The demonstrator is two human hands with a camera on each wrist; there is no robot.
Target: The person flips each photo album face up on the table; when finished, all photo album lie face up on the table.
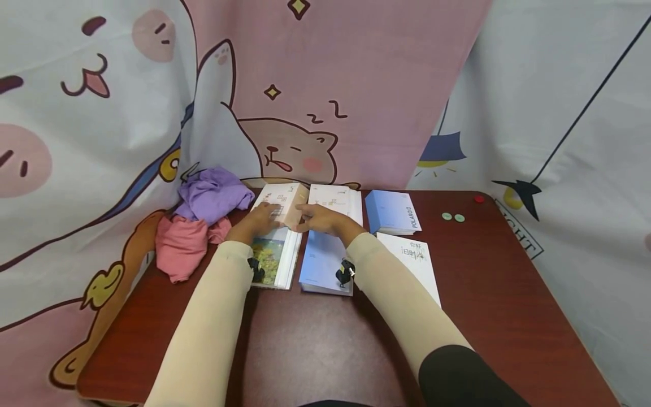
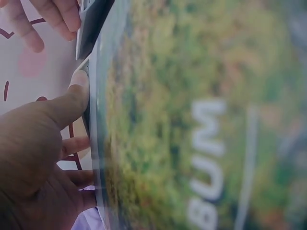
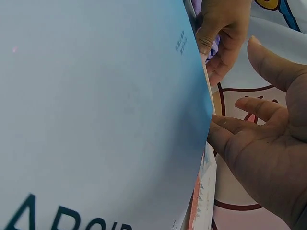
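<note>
A thick white book [image 1: 291,194] with a beige side lies across the far end of a photo album [image 1: 269,261], whose cover shows green and yellow foliage. My left hand [image 1: 261,219] grips the white book at its near left, thumb on one face and fingers round the edge. My right hand [image 1: 324,219] is at the book's right side, fingers extended and touching near its corner. In the right wrist view, the thumb of that right hand [image 3: 268,124] stands away from the book. Below my right wrist lies a blue album [image 1: 325,263], which fills much of the right wrist view.
Another white book [image 1: 330,195] lies behind the blue album. To the right are a blue Polaroid album [image 1: 391,212] and a white book [image 1: 409,257]. Purple cloth [image 1: 216,192] and pink cloth [image 1: 182,246] are heaped left. Green discs [image 1: 453,217] and a red disc [image 1: 479,199] lie far right.
</note>
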